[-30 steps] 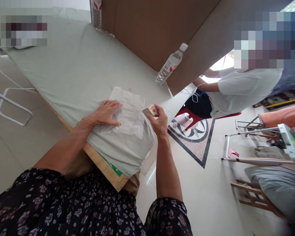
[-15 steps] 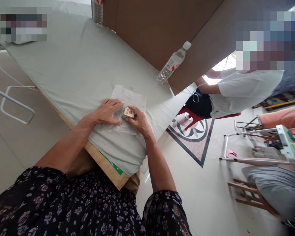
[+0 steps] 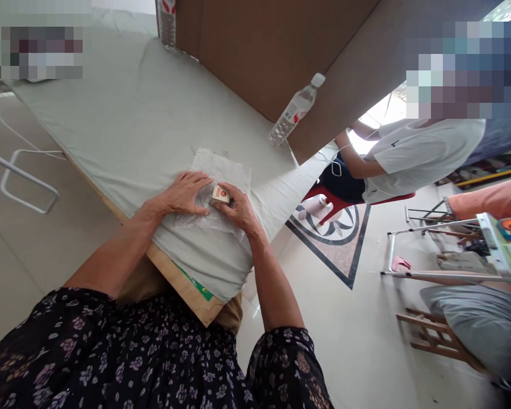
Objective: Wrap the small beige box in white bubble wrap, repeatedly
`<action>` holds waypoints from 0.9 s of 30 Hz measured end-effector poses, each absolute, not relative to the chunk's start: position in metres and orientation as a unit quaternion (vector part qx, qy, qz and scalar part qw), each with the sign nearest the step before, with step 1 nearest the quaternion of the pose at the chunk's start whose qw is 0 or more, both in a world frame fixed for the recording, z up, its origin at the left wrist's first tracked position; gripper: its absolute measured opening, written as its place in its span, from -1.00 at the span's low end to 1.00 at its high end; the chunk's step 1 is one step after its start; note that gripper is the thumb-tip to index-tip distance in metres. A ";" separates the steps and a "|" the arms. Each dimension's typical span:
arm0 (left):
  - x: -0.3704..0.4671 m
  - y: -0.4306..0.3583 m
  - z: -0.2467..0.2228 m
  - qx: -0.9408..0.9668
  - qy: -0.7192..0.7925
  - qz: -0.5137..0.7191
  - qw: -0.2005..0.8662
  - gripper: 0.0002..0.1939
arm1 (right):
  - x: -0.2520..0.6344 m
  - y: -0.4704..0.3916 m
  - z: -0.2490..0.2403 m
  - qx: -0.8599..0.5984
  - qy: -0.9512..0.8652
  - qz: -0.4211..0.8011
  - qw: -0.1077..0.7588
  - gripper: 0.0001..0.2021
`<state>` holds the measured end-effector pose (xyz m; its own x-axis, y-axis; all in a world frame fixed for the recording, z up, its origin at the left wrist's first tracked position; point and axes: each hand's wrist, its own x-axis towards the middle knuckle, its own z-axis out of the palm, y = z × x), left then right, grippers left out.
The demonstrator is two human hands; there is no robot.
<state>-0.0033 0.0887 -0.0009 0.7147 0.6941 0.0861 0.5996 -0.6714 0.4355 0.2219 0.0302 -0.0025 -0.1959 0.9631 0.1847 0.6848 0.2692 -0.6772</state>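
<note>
A small cream box (image 3: 220,193) with red print sits over a sheet of clear bubble wrap (image 3: 217,162) on the cloth-covered table (image 3: 106,102). My right hand (image 3: 238,209) grips this box from its right side, thumb in front and fingers behind. Flat on the left part of the wrap lies my left hand (image 3: 185,193), its fingers stretched out and its thumb apart. A narrow gap separates the left hand from the box. The wrap under my palms is partly hidden.
Beyond the wrap, a clear plastic bottle (image 3: 296,111) leans by a large cardboard box (image 3: 255,57). Another bottle (image 3: 167,23) stands at the cardboard's far left. A person in a white shirt (image 3: 430,153) sits to the right. A wooden stool (image 3: 434,338) is at lower right.
The small box has shifted slightly to the left in my right hand. My left hand stays nearly still on the wrap. The person at the right has moved their arms a little.
</note>
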 end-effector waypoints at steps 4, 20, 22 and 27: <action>-0.004 0.092 0.003 0.901 0.360 0.119 0.213 -0.11 | 0.226 0.019 0.010 -0.564 -0.741 0.210 0.297 -0.26; -0.005 0.018 0.034 0.894 0.372 0.200 0.151 -0.56 | 0.212 -0.039 0.017 -0.607 -0.737 0.051 0.292 -0.84; 0.008 0.024 0.035 0.868 0.400 0.236 0.176 -0.79 | 0.218 -0.026 0.021 -0.617 -0.705 0.086 0.338 -0.85; 0.032 0.053 0.042 0.785 0.445 0.299 0.310 -0.81 | 0.231 0.003 0.027 -0.617 -0.642 0.206 0.407 -0.88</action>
<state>0.0321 0.0527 0.0420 0.4257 0.8841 0.1928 0.5138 -0.4116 0.7528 0.2308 0.0032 0.0275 0.0915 0.9588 0.2688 0.6244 0.1551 -0.7656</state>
